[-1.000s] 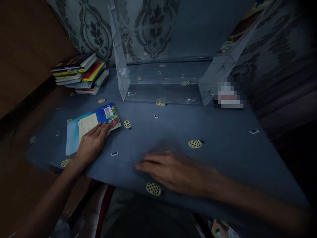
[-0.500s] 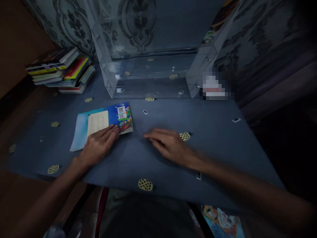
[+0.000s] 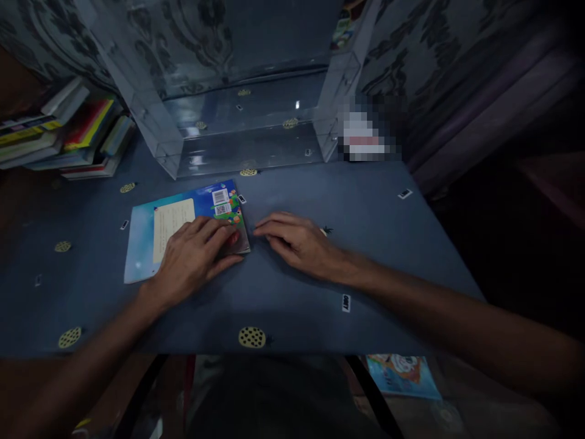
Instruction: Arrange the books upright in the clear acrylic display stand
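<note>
Head view: the left hand (image 3: 196,253) was laid on the book (image 3: 142,238), and the right hand (image 3: 299,244) was held just beside its right edge, apart from it.
Palm down, the left fingers were a little spread over the near right part of the cover, nothing pinched; the right fingers were pressed together and pointed left, no held thing seen. Flat on the table (image 3: 183,329), the book was set with its long axis left to right, before a clear rack (image 3: 251,147).

place: looks like a room in a home | why: leafy wallpaper (image 3: 31,33); purple curtain (image 3: 498,103) on the right; blue tablecloth (image 3: 301,317) with yellow pineapples (image 3: 252,337); messy pile of books (image 3: 86,125) on the left
</note>
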`<control>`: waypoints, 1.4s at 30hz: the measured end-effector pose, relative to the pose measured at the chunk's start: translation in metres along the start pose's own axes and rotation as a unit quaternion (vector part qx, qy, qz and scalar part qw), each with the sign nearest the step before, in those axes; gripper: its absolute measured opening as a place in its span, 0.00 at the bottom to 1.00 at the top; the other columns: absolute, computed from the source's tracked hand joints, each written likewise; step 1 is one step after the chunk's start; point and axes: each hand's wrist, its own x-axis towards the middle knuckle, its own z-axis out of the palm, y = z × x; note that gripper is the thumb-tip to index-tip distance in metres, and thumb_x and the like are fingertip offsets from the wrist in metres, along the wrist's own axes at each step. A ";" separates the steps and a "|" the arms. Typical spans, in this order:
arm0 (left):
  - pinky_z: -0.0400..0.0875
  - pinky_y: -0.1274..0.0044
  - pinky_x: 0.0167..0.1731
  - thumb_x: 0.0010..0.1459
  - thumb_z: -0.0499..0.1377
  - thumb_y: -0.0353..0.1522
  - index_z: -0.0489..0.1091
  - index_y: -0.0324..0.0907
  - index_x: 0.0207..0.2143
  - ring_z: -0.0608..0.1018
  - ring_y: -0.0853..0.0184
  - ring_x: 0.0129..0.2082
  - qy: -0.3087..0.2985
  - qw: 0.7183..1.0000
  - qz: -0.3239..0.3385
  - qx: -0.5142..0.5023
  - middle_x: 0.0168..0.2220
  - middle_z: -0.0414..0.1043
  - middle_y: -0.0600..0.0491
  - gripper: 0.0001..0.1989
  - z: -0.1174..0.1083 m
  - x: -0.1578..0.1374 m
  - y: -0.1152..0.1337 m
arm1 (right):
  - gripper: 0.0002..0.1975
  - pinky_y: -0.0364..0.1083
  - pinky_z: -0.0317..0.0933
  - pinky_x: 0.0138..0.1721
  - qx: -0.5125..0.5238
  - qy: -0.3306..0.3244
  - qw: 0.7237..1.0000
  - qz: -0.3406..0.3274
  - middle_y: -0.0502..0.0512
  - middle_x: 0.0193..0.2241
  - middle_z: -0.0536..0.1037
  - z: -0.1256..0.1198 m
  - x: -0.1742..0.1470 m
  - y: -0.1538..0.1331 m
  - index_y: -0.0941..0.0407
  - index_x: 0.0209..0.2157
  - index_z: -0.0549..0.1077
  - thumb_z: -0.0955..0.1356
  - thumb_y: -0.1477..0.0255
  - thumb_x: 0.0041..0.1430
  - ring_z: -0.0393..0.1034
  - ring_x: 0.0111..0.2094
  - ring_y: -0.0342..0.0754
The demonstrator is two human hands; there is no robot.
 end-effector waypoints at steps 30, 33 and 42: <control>0.73 0.68 0.50 0.69 0.56 0.43 0.74 0.43 0.51 0.79 0.59 0.49 0.009 0.969 -0.064 -0.238 0.48 0.79 0.48 0.17 -0.009 -0.001 -0.012 | 0.17 0.52 0.69 0.49 -0.025 -0.040 0.994 -0.095 0.60 0.46 0.79 0.000 0.001 0.002 0.55 0.52 0.77 0.60 0.79 0.70 0.72 0.46 0.50; 0.73 0.67 0.50 0.68 0.58 0.44 0.74 0.44 0.51 0.78 0.58 0.48 0.025 0.975 -0.044 -0.217 0.47 0.79 0.48 0.16 -0.005 -0.002 -0.012 | 0.17 0.53 0.68 0.47 -0.071 -0.055 0.987 -0.131 0.61 0.47 0.79 0.000 0.001 0.001 0.56 0.50 0.78 0.60 0.79 0.71 0.70 0.45 0.50; 0.72 0.62 0.45 0.68 0.57 0.44 0.74 0.45 0.52 0.76 0.53 0.49 0.028 0.998 0.026 -0.043 0.51 0.76 0.44 0.17 0.007 -0.007 -0.008 | 0.15 0.52 0.66 0.45 -0.155 -0.052 0.973 -0.166 0.60 0.45 0.81 0.001 -0.003 -0.002 0.57 0.48 0.79 0.62 0.80 0.70 0.69 0.44 0.51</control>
